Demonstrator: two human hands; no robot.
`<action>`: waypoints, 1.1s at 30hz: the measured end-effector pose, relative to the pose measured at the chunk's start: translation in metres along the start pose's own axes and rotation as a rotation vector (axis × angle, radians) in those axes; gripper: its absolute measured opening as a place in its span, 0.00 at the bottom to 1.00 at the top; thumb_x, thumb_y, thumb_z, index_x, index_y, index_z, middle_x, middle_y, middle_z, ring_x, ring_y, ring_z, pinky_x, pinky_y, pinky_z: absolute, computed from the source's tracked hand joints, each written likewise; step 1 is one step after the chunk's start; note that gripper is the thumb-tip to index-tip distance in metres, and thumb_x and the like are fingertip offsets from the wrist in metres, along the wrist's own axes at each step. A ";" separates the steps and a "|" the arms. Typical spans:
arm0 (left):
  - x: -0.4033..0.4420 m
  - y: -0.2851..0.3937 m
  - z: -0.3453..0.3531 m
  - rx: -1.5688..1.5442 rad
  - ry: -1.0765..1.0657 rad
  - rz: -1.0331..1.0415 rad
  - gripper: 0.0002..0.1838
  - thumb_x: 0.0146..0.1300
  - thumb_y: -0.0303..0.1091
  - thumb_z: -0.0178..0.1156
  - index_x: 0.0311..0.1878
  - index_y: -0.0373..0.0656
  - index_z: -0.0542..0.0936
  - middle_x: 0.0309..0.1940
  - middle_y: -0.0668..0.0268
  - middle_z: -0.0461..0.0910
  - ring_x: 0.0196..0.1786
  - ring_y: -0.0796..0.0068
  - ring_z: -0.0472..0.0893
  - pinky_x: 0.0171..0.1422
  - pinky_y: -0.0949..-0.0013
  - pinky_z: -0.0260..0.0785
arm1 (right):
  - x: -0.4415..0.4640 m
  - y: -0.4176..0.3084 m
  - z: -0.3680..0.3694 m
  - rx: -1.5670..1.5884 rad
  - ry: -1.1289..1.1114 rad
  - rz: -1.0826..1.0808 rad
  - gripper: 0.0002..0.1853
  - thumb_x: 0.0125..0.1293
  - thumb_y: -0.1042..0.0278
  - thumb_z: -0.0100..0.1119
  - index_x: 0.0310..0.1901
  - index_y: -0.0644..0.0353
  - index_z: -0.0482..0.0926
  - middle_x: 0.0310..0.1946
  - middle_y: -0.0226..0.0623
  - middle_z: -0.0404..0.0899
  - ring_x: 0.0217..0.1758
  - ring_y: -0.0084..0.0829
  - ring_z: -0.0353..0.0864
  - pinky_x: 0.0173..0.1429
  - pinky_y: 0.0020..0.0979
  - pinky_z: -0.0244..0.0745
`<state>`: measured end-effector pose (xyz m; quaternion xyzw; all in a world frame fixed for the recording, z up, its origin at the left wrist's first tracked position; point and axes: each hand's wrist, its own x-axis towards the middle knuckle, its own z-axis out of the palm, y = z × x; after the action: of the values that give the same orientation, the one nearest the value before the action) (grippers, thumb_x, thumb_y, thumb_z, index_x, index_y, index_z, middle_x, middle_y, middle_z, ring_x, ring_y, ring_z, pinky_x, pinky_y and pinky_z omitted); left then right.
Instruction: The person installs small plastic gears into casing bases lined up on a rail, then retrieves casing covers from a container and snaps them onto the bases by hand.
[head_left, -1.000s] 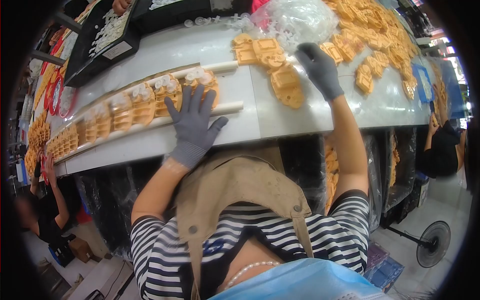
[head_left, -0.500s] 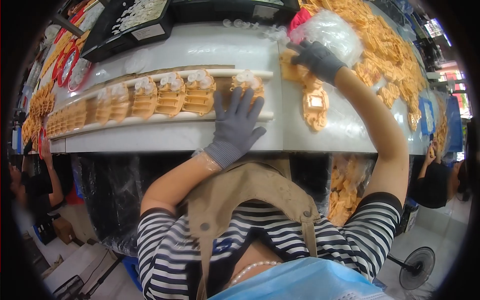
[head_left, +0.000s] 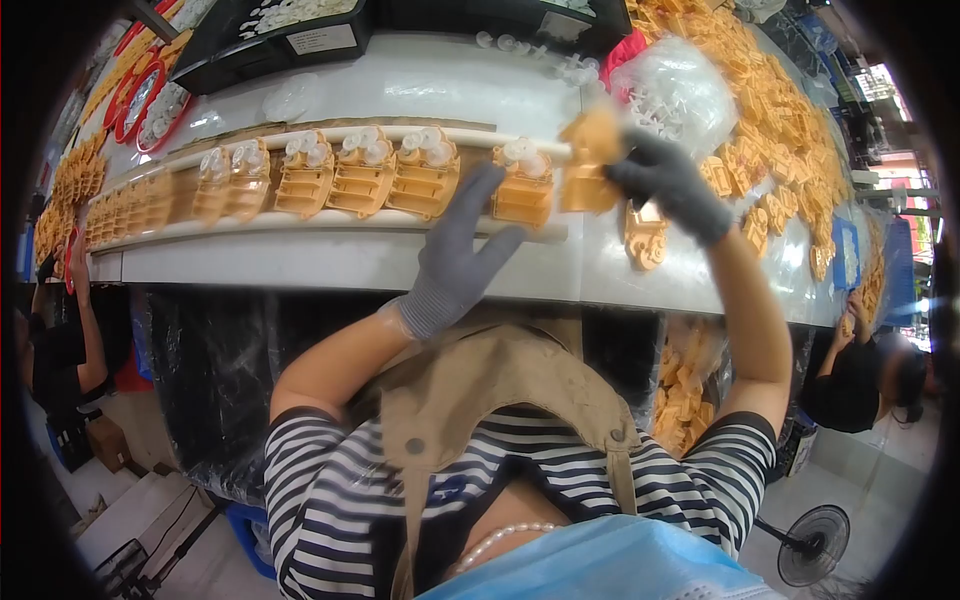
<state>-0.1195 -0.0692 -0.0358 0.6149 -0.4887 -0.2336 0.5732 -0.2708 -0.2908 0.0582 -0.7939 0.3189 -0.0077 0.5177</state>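
My right hand [head_left: 672,185], in a grey glove, grips an orange plastic housing [head_left: 590,165] at the right end of a white-railed track [head_left: 510,235]. Motion blurs that housing. My left hand [head_left: 458,255], also gloved, has its fingers apart. Its fingertips are beside the left edge of another orange housing [head_left: 522,200], which carries clear white wheels [head_left: 523,155] at its top; whether they touch it I cannot tell. Further left, a row of similar housings [head_left: 420,185] lies between the rails. One more orange part [head_left: 645,245] rests on the table below my right hand.
A large heap of orange parts [head_left: 790,130] covers the right of the table, beside a clear plastic bag [head_left: 680,85] of white pieces. Black bins [head_left: 270,50] stand along the back. One person [head_left: 60,340] is at far left, another [head_left: 860,370] at far right.
My right hand has come left and down from beside the bag, bringing an orange housing to the track's end. My left hand has shifted off the wheeled housing to its left side.
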 end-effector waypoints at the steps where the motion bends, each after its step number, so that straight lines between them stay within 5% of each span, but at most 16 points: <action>1: 0.004 -0.003 0.001 -0.120 0.002 -0.066 0.34 0.64 0.29 0.58 0.72 0.34 0.57 0.68 0.54 0.63 0.72 0.63 0.62 0.73 0.65 0.56 | -0.001 0.000 0.015 0.098 -0.013 0.023 0.20 0.65 0.55 0.63 0.48 0.64 0.78 0.31 0.32 0.79 0.30 0.18 0.75 0.34 0.22 0.75; 5: 0.017 -0.004 -0.002 -0.364 -0.015 -0.239 0.36 0.63 0.25 0.56 0.73 0.30 0.52 0.67 0.54 0.63 0.71 0.66 0.63 0.73 0.66 0.55 | 0.006 0.002 0.052 0.332 -0.007 0.088 0.28 0.62 0.56 0.66 0.54 0.70 0.71 0.30 0.32 0.76 0.31 0.20 0.76 0.36 0.23 0.76; 11: 0.027 -0.013 0.004 -0.415 0.009 -0.218 0.36 0.61 0.22 0.52 0.72 0.31 0.53 0.65 0.55 0.65 0.69 0.67 0.64 0.72 0.67 0.55 | 0.020 0.012 0.062 0.319 -0.020 0.089 0.36 0.59 0.57 0.69 0.59 0.74 0.63 0.29 0.36 0.76 0.27 0.21 0.75 0.32 0.23 0.75; 19: 0.053 -0.004 -0.010 -0.229 -0.122 -0.369 0.25 0.62 0.25 0.55 0.63 0.30 0.65 0.53 0.58 0.74 0.52 0.70 0.76 0.61 0.71 0.68 | 0.036 0.020 0.064 0.295 -0.005 0.166 0.33 0.58 0.60 0.68 0.58 0.75 0.67 0.26 0.33 0.74 0.25 0.20 0.73 0.29 0.22 0.71; 21: 0.059 -0.007 -0.010 -0.368 -0.168 -0.411 0.21 0.65 0.28 0.55 0.60 0.32 0.68 0.51 0.59 0.76 0.50 0.71 0.77 0.58 0.70 0.71 | 0.033 0.021 0.059 0.299 -0.017 0.201 0.30 0.58 0.60 0.68 0.56 0.72 0.70 0.26 0.32 0.75 0.25 0.19 0.72 0.28 0.21 0.70; 23: 0.063 -0.011 -0.003 -0.834 -0.141 -0.535 0.18 0.68 0.32 0.56 0.57 0.34 0.69 0.50 0.59 0.76 0.51 0.70 0.78 0.58 0.69 0.72 | 0.020 0.011 0.051 0.296 -0.032 0.243 0.27 0.59 0.60 0.68 0.54 0.68 0.73 0.26 0.31 0.75 0.24 0.18 0.71 0.26 0.21 0.69; 26: 0.055 0.018 0.005 -1.027 -0.119 -0.633 0.22 0.68 0.40 0.59 0.58 0.37 0.69 0.47 0.61 0.76 0.48 0.74 0.79 0.52 0.72 0.76 | -0.002 -0.006 0.059 0.318 0.057 0.069 0.24 0.59 0.60 0.68 0.53 0.65 0.74 0.25 0.29 0.75 0.24 0.16 0.72 0.25 0.19 0.67; 29: 0.044 0.031 0.007 -1.033 -0.145 -0.479 0.25 0.69 0.42 0.59 0.62 0.38 0.66 0.51 0.60 0.74 0.53 0.71 0.78 0.60 0.66 0.74 | -0.023 -0.008 0.073 0.225 0.212 -0.066 0.23 0.59 0.60 0.67 0.52 0.65 0.75 0.24 0.27 0.75 0.24 0.16 0.72 0.26 0.18 0.68; 33: 0.031 0.034 0.016 -1.225 -0.047 -0.343 0.28 0.68 0.41 0.61 0.65 0.42 0.64 0.55 0.62 0.71 0.58 0.69 0.75 0.64 0.62 0.70 | -0.032 0.036 0.101 0.209 0.518 -0.472 0.37 0.54 0.54 0.72 0.62 0.63 0.66 0.47 0.37 0.75 0.46 0.25 0.76 0.48 0.26 0.74</action>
<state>-0.1317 -0.0997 0.0009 0.2400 -0.1734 -0.5726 0.7645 -0.2798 -0.2015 -0.0084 -0.7601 0.2450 -0.3602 0.4822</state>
